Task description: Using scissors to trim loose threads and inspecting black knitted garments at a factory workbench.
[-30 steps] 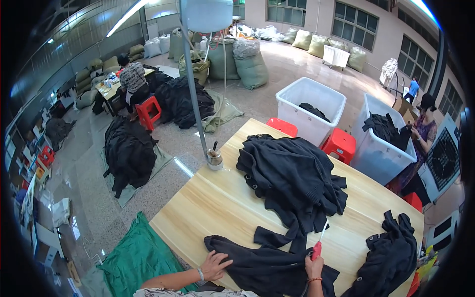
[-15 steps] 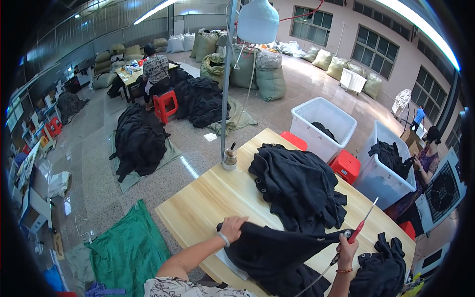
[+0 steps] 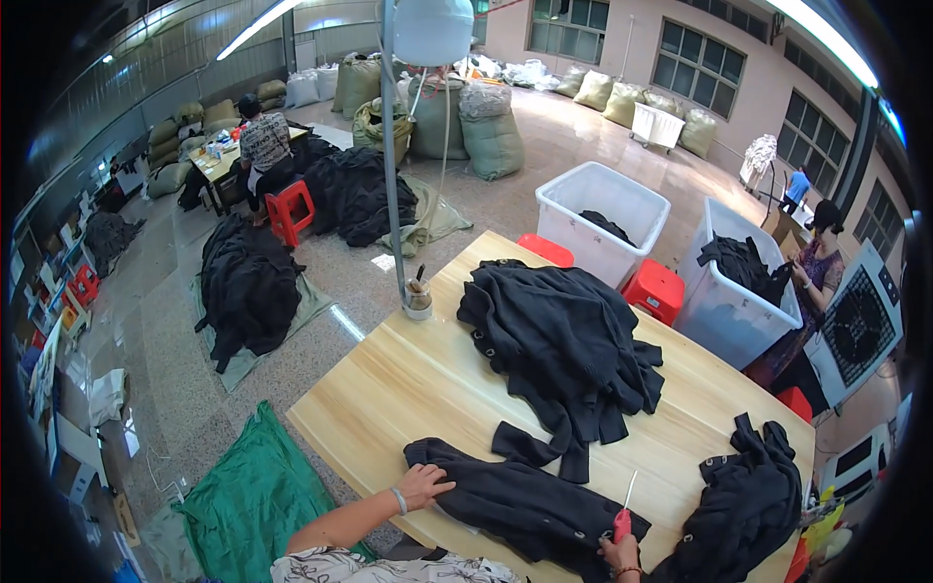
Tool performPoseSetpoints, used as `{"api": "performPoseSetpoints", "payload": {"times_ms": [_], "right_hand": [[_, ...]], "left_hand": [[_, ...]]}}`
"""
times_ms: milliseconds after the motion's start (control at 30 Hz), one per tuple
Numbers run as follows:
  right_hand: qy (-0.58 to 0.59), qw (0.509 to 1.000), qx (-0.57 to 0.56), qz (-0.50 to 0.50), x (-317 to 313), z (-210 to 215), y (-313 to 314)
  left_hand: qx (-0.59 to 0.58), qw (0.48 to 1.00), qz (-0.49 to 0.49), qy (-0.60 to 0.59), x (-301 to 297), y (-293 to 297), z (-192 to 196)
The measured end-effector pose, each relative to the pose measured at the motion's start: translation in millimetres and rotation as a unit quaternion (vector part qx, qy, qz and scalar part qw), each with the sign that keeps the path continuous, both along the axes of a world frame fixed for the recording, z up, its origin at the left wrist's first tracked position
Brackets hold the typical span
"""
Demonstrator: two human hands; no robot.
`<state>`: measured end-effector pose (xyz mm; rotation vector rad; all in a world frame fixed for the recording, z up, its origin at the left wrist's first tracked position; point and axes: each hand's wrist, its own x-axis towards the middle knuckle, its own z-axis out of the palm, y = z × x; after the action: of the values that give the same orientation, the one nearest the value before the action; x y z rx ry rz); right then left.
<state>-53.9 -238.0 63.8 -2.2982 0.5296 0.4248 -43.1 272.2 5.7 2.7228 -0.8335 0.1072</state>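
Observation:
A black garment with metal eyelets (image 3: 525,500) lies spread along the near edge of the wooden table. On its left end rests my left hand (image 3: 424,485), fingers laid out over the cloth. At its right end my right hand (image 3: 622,556) is closed round a red-handled tool (image 3: 623,525) with a long, thin metal tip pointing up and away. The fingers of that hand are partly hidden at the lower edge. Beyond the garment sits a heap of black garments (image 3: 569,335), and another black pile (image 3: 748,496) lies to the right.
A metal pole (image 3: 392,175) rises beside a small jar (image 3: 418,301) at the table's far left. Past the table (image 3: 360,398) stand red stools (image 3: 653,291) and white bins (image 3: 603,209) with dark cloth. A co-worker (image 3: 821,272) stands right; another person (image 3: 262,146) sits far left.
The black garment has come down from being held up to lying flat on the table. My right hand has lowered with the tool, and my left hand has moved slightly left and down.

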Motion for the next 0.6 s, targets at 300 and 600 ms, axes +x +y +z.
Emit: {"api": "performPoseSetpoints", "payload": {"times_ms": [300, 600], "right_hand": [[0.015, 0.998, 0.055, -0.028, -10, 13, 16], [-0.189, 0.958, 0.187, -0.106, 38, 76, 20]], "left_hand": [[-0.049, 0.990, 0.096, 0.093, -23, 15, -4], [-0.251, 0.922, 0.244, -0.163, 91, 8, 116]]}}
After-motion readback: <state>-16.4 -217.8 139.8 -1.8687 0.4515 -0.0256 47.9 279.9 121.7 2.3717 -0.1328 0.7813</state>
